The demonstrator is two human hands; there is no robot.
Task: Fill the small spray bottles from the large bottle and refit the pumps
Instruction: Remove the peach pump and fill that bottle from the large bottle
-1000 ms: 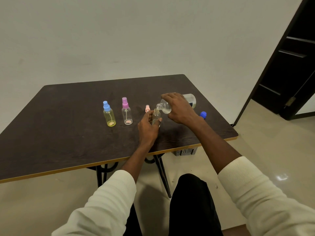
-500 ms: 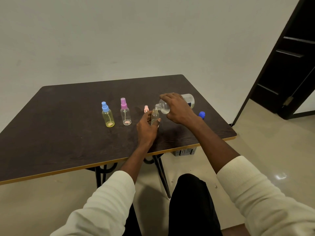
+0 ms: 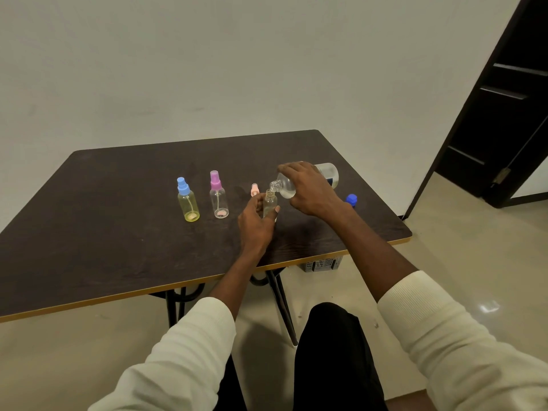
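Left hand (image 3: 255, 223): we see fingers wrapped around the open small bottle (image 3: 270, 204), upright on the table (image 3: 89, 232).
Right hand (image 3: 311, 189): we see it clasping the large bottle (image 3: 327, 175), tipped, mouth at the small bottle's 12 o'clock.

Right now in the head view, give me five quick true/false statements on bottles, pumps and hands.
1. The right hand tips the large bottle toward the open small bottle. True.
2. The left hand lies flat on the table, holding nothing. False: it grips the open small bottle.
3. The yellow bottle carries a blue pump. True.
4. The blue cap is screwed onto the large bottle. False: it sits on the table, right of the hands.
5. The pink pump is fitted to the bottle being filled. False: it stands on the table behind it.
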